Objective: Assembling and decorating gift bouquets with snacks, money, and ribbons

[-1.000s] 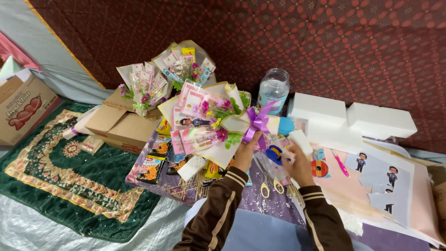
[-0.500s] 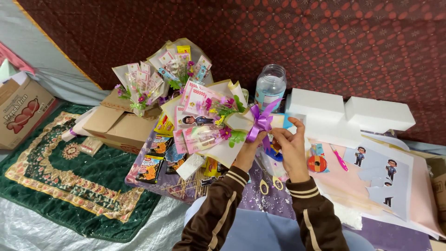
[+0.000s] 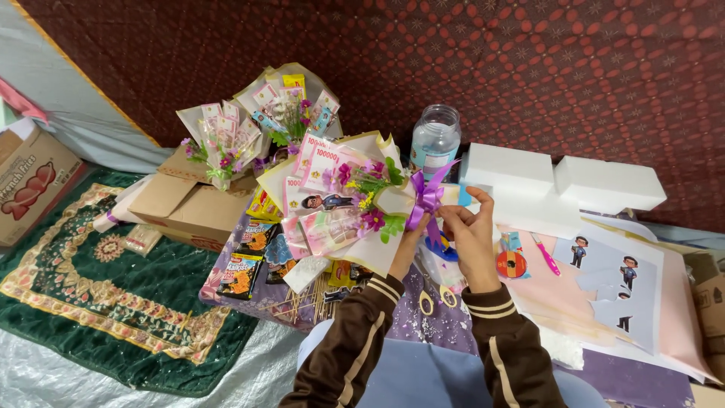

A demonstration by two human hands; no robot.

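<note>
I hold a paper-wrapped bouquet of folded banknotes, artificial flowers and a small cartoon figure, lying sideways with its head to the left. A purple ribbon bow is tied around its neck. My left hand grips the wrapped stem from underneath, mostly hidden behind the wrap. My right hand pinches the stem end and ribbon tail just right of the bow. Both sleeves are brown with cream stripes.
Two more bouquets stand on a cardboard box at the back left. Snack packets, a clear plastic jar, white foam blocks, cut-out figure sheets, a pink cutter and scissors lie around. A green patterned rug covers the floor left.
My right hand rose from the low surface, where it rested a second ago, to the bouquet's stem beside the purple bow. The bouquet stayed nearly in place.
</note>
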